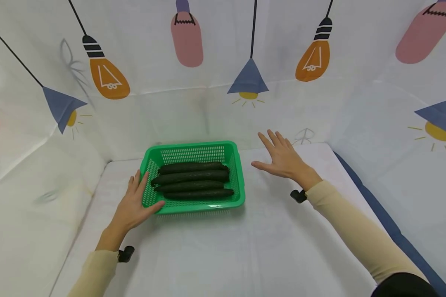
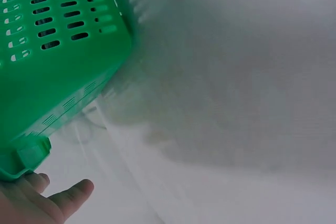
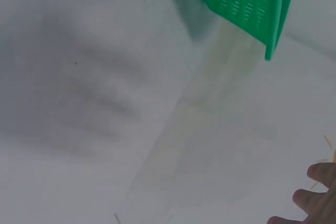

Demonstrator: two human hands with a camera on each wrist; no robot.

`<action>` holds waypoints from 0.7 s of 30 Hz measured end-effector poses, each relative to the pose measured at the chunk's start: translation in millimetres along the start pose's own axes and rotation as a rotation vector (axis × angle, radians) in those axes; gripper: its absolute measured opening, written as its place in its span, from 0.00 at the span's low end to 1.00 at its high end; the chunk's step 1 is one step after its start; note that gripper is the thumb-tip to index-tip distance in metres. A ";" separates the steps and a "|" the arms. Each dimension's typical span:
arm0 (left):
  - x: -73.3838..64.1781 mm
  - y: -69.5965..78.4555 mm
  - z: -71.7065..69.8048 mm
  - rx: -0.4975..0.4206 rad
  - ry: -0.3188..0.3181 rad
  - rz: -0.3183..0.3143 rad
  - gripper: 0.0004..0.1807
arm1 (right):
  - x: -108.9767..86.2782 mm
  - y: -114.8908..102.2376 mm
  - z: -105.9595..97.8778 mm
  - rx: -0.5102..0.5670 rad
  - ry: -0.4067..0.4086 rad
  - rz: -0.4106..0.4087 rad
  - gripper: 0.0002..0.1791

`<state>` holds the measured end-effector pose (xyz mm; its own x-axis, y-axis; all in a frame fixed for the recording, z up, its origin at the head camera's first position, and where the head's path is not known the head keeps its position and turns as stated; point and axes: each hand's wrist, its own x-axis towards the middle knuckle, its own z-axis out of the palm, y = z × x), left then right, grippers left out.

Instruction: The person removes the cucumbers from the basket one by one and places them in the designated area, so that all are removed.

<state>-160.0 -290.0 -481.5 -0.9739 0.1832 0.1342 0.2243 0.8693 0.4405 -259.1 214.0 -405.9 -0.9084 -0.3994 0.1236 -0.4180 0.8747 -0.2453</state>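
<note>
A green plastic basket (image 1: pixel 239 173) stands on the white tabletop, and several dark green cucumbers (image 1: pixel 191 177) lie side by side in it. My left hand (image 1: pixel 134 206) is at the basket's left end, fingers extended along the rim and thumb over the near left corner. In the left wrist view, fingertips show against the underside of the basket's rim (image 2: pixel 31 156). Off to the right of the basket, my right hand (image 1: pixel 282 159) hovers with spread fingers, touching nothing. Only some fingers of it enter the right wrist view, apart from the basket (image 3: pixel 247 3).
White sheeting (image 1: pixel 208 111) printed with lamps and bulbs rises behind and beside the table (image 1: pixel 223 255). A dark blue edge (image 1: pixel 371 198) runs along the table's right side. Each wrist carries a small black device. A black rounded shape (image 1: pixel 403 285) sits at the lower right.
</note>
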 end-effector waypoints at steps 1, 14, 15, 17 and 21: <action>0.1 0.6 -0.9 0.010 -0.007 -0.004 0.60 | 1.7 -3.4 1.2 0.005 0.000 -0.006 0.57; 3.4 -1.2 0.2 0.048 -0.055 -0.033 0.60 | 25.5 -31.0 11.6 0.080 -0.006 -0.050 0.59; 3.8 -1.0 0.4 0.045 -0.057 -0.032 0.60 | 27.2 -33.5 11.6 0.090 -0.008 -0.053 0.59; 4.2 -0.5 0.1 0.045 -0.060 -0.031 0.61 | 31.3 -39.3 11.7 0.110 -0.018 -0.057 0.59; 2.8 0.6 -2.4 0.043 -0.076 -0.038 0.61 | 39.9 -52.6 16.0 0.158 -0.043 -0.070 0.60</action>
<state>-162.5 -290.1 -478.7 -0.9819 0.1830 0.0498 0.1873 0.8948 0.4053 -273.5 147.7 -403.5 -0.8751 -0.4724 0.1050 -0.4737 0.7917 -0.3857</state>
